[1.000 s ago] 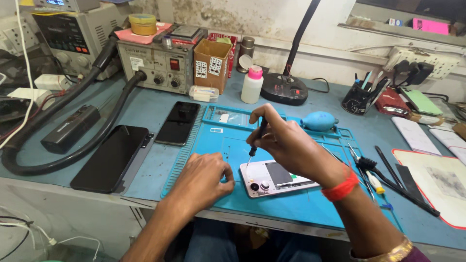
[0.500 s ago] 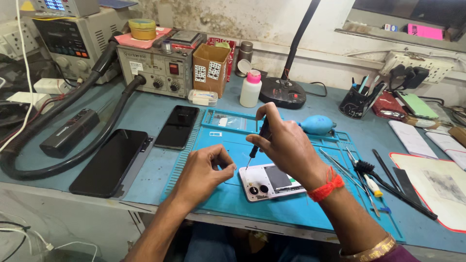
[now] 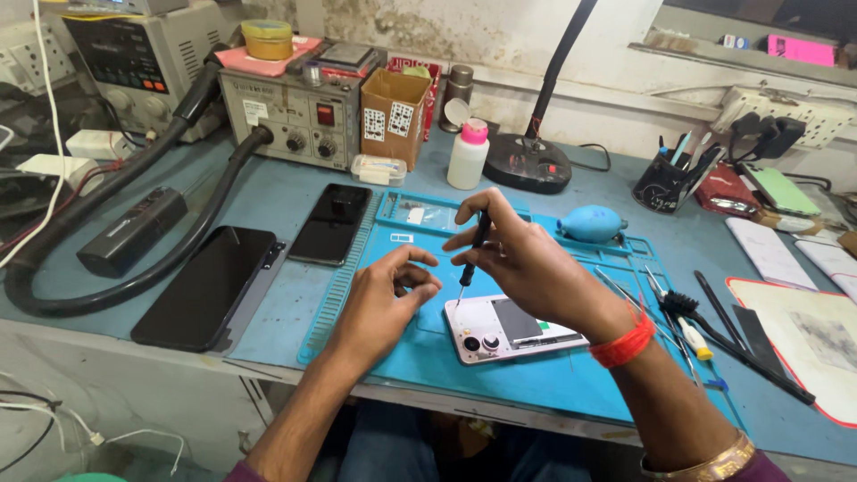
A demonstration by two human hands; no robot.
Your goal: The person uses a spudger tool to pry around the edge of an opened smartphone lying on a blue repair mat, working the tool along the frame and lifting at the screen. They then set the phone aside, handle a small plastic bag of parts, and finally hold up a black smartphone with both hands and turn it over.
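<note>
An opened white phone (image 3: 509, 328) lies back-up on the blue work mat (image 3: 402, 353), its two camera lenses at the near left corner. My right hand (image 3: 527, 268) hovers over it and grips a thin black screwdriver (image 3: 473, 253), tip pointing down at the phone's left edge. My left hand (image 3: 384, 299) rests on the mat just left of the phone, thumb and fingers pinched together; whether something tiny sits between them is too small to tell. A red band circles my right wrist.
Two dark phones (image 3: 332, 223) (image 3: 207, 286) lie left of the mat. A soldering station (image 3: 295, 112), cardboard box (image 3: 393, 114), white bottle (image 3: 468, 156) and lamp base (image 3: 531, 162) stand behind. Blue air blower (image 3: 591, 223), tweezers, brush (image 3: 705, 326) and papers lie to the right.
My right hand has lifted and tilted the screwdriver, bringing its tip to the phone's left edge. My left hand has raised slightly and pinched its fingers near that edge.
</note>
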